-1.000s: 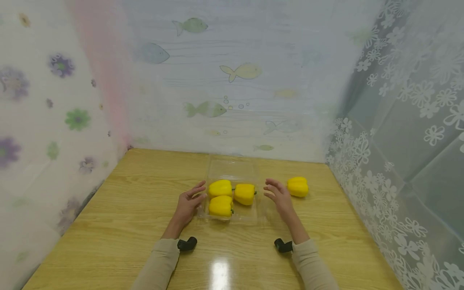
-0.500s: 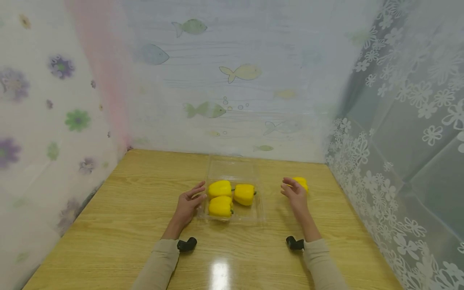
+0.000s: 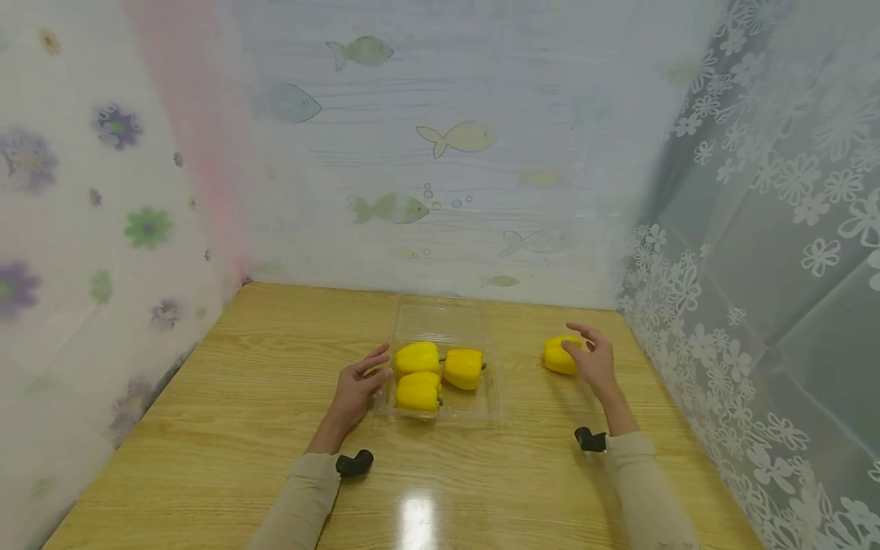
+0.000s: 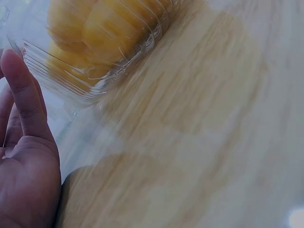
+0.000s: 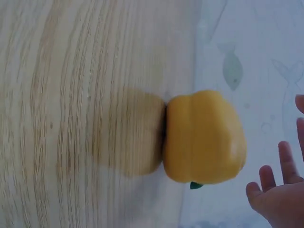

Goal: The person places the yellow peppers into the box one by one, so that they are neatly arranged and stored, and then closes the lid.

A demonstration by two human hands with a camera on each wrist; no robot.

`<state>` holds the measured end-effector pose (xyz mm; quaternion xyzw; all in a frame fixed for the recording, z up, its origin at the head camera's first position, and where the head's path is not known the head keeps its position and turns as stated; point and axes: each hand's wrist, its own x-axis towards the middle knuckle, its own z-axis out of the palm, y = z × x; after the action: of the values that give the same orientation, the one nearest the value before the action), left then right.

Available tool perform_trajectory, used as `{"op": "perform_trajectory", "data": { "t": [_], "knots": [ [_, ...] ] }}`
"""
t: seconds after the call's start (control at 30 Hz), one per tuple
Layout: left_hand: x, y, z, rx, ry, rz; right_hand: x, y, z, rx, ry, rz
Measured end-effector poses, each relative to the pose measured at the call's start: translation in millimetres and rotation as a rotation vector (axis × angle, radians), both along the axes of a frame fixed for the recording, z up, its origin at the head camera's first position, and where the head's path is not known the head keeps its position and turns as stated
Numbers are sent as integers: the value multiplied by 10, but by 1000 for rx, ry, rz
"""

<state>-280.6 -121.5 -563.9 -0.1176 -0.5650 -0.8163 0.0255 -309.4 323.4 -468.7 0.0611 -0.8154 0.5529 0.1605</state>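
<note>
Near the back right of the table lies a yellow bell pepper (image 3: 559, 355), shown whole with a green stem in the right wrist view. My right hand (image 3: 596, 365) hovers at its right side, thumb and fingers spread, holding nothing. A clear plastic clamshell box (image 3: 491, 405) stands in the middle with its lid raised at the back. Inside it are three more yellow peppers: one back left (image 3: 416, 358), one front left (image 3: 418, 393) and one on the right (image 3: 464, 369). My left hand (image 3: 354, 393) rests beside the box's left wall, fingers extended; whether they touch it is unclear.
The wood-grain table (image 3: 241, 428) is bounded by a fish-patterned sheet (image 3: 440, 176) at the back. Flowered sheets hang on the left (image 3: 117, 229) and right (image 3: 770, 305). Black wrist-camera mounts (image 3: 354, 463) sit on both wrists.
My right hand has moved right, from beside the box across to the far side of the lone pepper. The left hand, the box and the peppers have stayed in place.
</note>
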Motion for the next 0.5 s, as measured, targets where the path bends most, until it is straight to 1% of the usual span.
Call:
{"op": "perform_trajectory", "data": {
  "t": [0.03, 0.17, 0.27, 0.37, 0.5],
  "knots": [
    [-1, -2, -3, 0, 1, -1, -31, 46, -27, 42, -20, 7],
    [0, -2, -3, 1, -1, -4, -132, 189, -154, 146, -84, 15],
    [4, 1, 2, 2, -5, -5, -158, 242, -222, 175, -138, 46],
    [5, 3, 8, 1, -13, -3, -173, 265, -278, 211, -185, 96],
    [-9, -2, 9, -2, -20, 2, -190, 265, -323, 227, -196, 119]
  ]
}}
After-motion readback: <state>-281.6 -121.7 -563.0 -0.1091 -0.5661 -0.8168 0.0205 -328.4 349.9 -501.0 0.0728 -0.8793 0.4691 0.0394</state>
